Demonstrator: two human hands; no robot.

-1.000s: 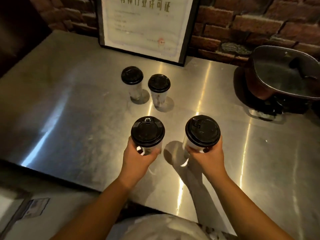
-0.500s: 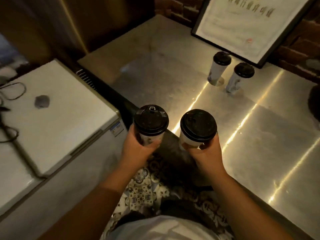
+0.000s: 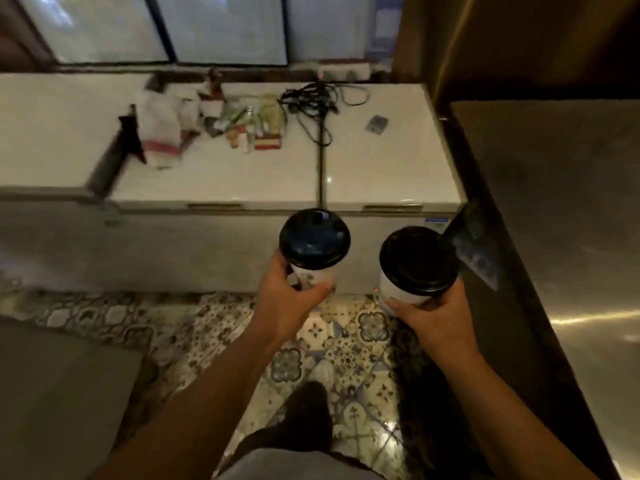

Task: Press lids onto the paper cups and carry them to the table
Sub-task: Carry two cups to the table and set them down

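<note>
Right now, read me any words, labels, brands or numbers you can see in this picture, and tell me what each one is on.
None can be read.
Print on the left cup: blurred.
Blue sticker on the dark panel beside the right cup: too blurred.
Small label on the white chest freezer: too small.
Packets on the freezer lid: blurred.

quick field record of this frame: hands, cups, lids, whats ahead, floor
left hand: left hand grips the left cup
right hand: right hand grips the right cup
lids: black lid on the left cup, black lid on the right cup, both look seated
cup position: both held in the air above the patterned tile floor, upright or nearly so
ahead: white chest freezer with a tangle of black cables and blurred clutter on top
right side: steel counter
</note>
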